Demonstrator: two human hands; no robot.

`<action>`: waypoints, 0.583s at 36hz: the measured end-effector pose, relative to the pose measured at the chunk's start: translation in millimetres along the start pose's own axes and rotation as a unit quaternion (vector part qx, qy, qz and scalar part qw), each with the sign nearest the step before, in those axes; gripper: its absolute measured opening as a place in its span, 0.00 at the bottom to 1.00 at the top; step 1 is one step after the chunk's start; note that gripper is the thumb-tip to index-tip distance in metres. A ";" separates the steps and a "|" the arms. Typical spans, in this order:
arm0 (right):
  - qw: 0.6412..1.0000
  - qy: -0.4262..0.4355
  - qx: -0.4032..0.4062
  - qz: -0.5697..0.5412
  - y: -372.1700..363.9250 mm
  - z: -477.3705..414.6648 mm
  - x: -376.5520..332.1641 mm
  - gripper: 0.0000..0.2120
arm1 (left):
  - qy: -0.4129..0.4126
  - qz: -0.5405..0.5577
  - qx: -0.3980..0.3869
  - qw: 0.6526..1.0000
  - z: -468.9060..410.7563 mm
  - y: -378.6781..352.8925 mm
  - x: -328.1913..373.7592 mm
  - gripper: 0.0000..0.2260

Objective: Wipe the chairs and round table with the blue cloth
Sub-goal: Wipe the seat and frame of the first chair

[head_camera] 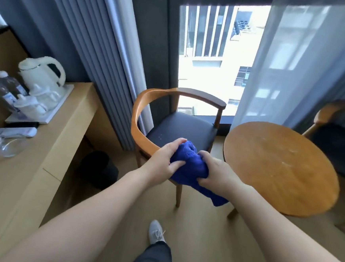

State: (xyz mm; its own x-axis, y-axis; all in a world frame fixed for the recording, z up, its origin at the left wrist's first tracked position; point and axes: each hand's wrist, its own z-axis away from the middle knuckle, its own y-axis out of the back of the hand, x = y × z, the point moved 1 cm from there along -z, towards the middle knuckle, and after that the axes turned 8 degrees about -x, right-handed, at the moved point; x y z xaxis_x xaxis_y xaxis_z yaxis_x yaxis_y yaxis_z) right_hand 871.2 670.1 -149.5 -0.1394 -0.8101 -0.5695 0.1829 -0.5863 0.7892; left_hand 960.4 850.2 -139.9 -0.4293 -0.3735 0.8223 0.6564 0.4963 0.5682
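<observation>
Blue cloth (189, 169) is bunched between my 2 hands, left hand (164, 161) and right hand (215, 172) both gripping it, over the left chair (180, 127); the round table (278, 166) lies right.

A light wooden counter (30, 171) carries a white tray (64, 95) with a kettle (42, 73) and cups (31, 104); two bottles (5, 93) and a remote (16, 132) sit alongside.

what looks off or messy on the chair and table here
Small pale specks dot the dark seat of the near chair. The round table shows faint whitish smears across its top. Nothing looks tipped or broken.
</observation>
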 end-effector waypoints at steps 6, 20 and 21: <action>0.998 -0.033 -0.043 0.033 13.1 -33.9 19.2 0.18 | -0.002 -0.078 0.037 0.996 -38.6 13.0 -29.7 0.14; 0.985 -0.045 -0.144 0.088 33.8 -172.2 27.1 0.19 | 0.069 -0.050 -0.107 0.991 -125.5 67.8 -130.0 0.11; 0.984 -0.046 -0.145 0.092 33.4 -179.7 27.4 0.19 | 0.077 -0.045 -0.108 0.990 -129.0 69.8 -134.7 0.12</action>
State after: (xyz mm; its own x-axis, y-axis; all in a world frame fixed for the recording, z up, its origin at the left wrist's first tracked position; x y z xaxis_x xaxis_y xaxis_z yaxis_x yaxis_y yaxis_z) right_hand 1048.4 627.3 -180.1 -0.1629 -0.9068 -0.3889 0.4808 -0.4171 0.7712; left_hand 1144.1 834.1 -215.1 -0.4041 -0.5318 0.7442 0.7442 0.2819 0.6055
